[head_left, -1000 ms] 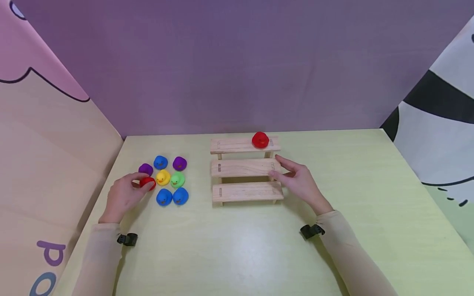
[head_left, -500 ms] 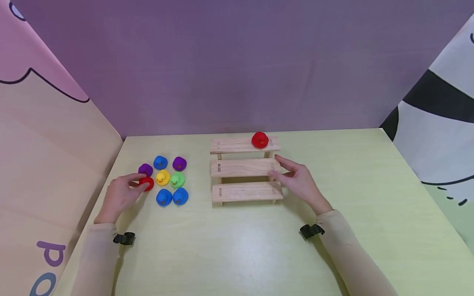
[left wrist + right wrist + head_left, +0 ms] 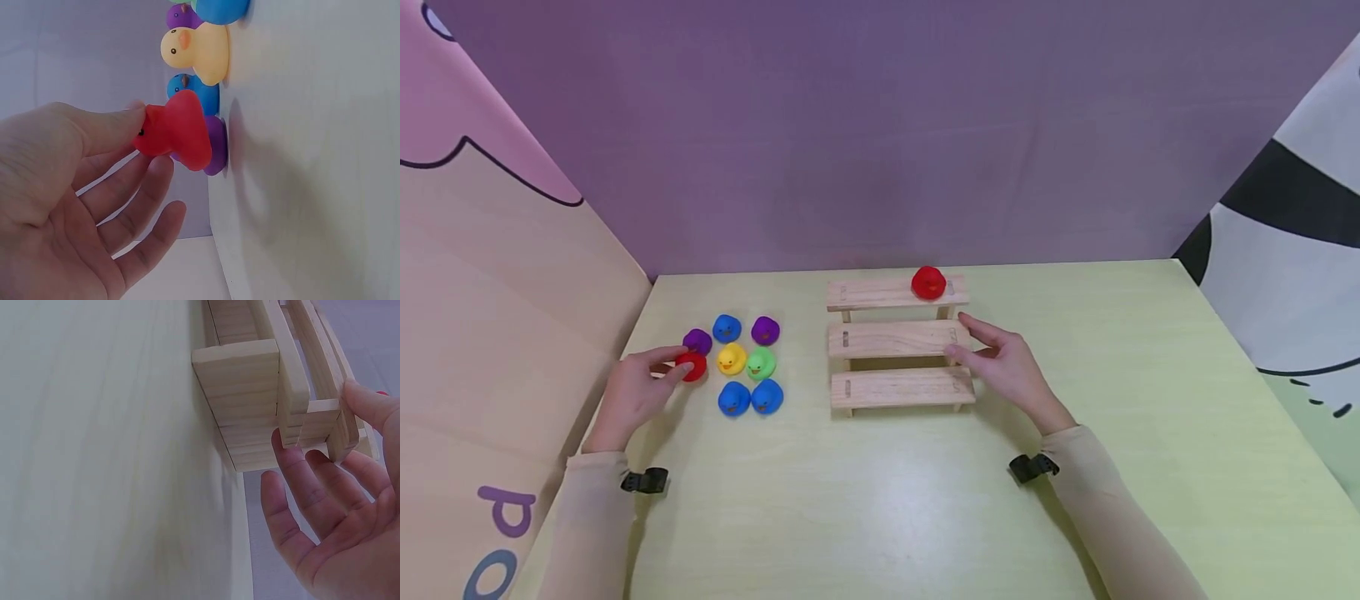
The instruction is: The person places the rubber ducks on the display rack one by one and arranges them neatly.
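Note:
My left hand (image 3: 634, 396) pinches a red rubber duck (image 3: 189, 131) between thumb and fingers. In the left wrist view this duck looks a little above the table, and a purple duck (image 3: 697, 341) sits just behind it. At the right end of a three-step wooden stand (image 3: 895, 339), my right hand (image 3: 1015, 375) grips the middle step, thumb on top and fingers around the end. Another red duck (image 3: 928, 283) rests on the top step, toward its right end.
Right of my left hand stand a yellow duck (image 3: 732, 358), a green duck (image 3: 762, 363), a second purple duck (image 3: 765, 331) and several blue ducks, one (image 3: 727, 328) at the back. A purple wall (image 3: 880, 133) rises behind the table (image 3: 865, 492).
My left hand has drawn the red duck slightly left and toward me, away from the yellow duck. The right hand and the stand have stayed in place.

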{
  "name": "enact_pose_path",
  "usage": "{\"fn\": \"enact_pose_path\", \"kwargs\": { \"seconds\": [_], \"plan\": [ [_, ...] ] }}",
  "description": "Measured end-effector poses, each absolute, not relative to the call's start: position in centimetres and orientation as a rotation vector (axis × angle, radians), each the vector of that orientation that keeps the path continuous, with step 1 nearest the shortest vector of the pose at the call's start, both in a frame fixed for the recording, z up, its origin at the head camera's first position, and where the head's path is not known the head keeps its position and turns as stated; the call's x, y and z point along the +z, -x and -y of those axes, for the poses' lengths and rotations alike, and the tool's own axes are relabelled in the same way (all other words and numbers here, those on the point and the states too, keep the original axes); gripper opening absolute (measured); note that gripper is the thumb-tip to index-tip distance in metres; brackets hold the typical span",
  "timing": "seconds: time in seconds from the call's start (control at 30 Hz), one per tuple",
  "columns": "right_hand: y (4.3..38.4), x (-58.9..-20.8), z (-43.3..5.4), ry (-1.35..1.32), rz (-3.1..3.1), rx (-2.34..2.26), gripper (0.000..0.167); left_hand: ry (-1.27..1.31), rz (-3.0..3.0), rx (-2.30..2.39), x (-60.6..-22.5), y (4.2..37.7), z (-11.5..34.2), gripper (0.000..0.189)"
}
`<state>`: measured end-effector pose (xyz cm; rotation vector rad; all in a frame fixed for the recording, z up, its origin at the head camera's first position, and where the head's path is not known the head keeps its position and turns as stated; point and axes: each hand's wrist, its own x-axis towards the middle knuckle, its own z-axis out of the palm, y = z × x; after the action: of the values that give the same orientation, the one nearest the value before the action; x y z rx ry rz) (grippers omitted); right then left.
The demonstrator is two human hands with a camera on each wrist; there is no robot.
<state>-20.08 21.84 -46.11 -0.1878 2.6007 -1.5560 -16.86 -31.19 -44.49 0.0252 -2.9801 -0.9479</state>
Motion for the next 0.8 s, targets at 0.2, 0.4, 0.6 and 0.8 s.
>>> {"fn": "enact_pose_path", "kwargs": {
  "seconds": [0.2,0.4,0.6,0.8],
  "plan": [
    [20.1,-46.2,-21.9,0.194,-2.601,-1.568,0.071,-0.010,2.980,-0.947,-44.0,16.8,30.6,0.043],
    [20.1,-46.5,-21.9,0.191,-2.609,-1.564,0.072,-0.001,2.951,-0.957,-43.5,16.9,30.1,0.042],
    [20.1,-46.6,-21.8,0.186,-2.622,-1.537,0.074,0.040,2.912,-0.974,-42.8,17.0,29.4,0.041],
    [19.9,-46.2,-21.7,0.206,-2.674,-1.477,0.073,0.107,2.868,-0.974,-42.3,17.6,28.4,0.039]
  ]
}}
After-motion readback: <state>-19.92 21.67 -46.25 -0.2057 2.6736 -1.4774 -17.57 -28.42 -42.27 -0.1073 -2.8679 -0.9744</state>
